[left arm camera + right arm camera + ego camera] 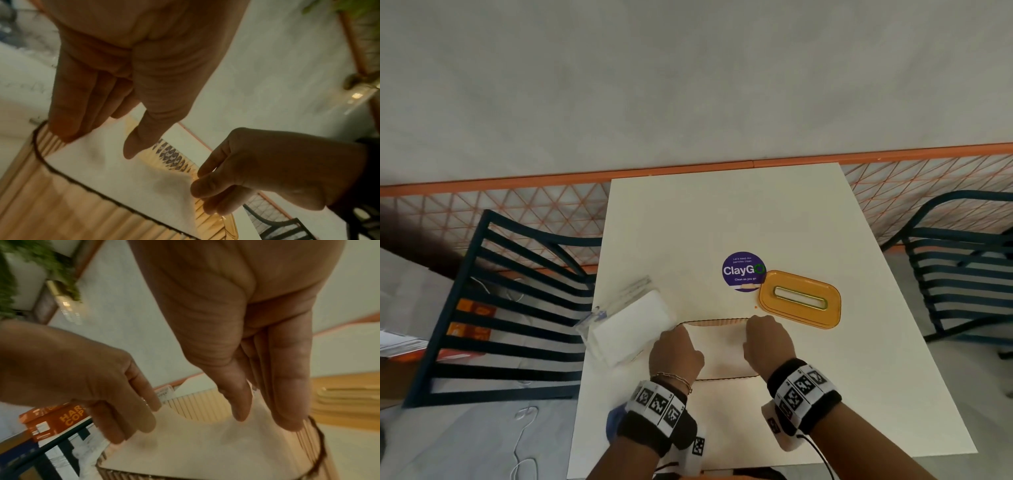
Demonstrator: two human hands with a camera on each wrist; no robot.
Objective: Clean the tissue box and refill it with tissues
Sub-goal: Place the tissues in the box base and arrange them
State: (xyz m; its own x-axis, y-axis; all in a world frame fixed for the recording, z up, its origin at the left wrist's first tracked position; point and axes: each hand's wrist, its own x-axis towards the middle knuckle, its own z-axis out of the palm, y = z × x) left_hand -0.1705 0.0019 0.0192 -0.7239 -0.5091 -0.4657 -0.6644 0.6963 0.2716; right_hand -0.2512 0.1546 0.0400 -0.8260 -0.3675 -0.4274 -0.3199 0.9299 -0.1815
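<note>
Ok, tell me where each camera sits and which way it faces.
Head: worn on the head, looks down at the table, tissue box and lid; both forearms show.
Left wrist: on the left wrist, looks along the left hand at the tissues; right hand opposite.
Right wrist: on the right wrist, looks along the right hand at the same tissues.
Shared: all three show the box and both hands.

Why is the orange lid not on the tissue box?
The lid is off. It lies flat on the table beside the open tissue box, while both hands press white tissues down inside it.
</note>
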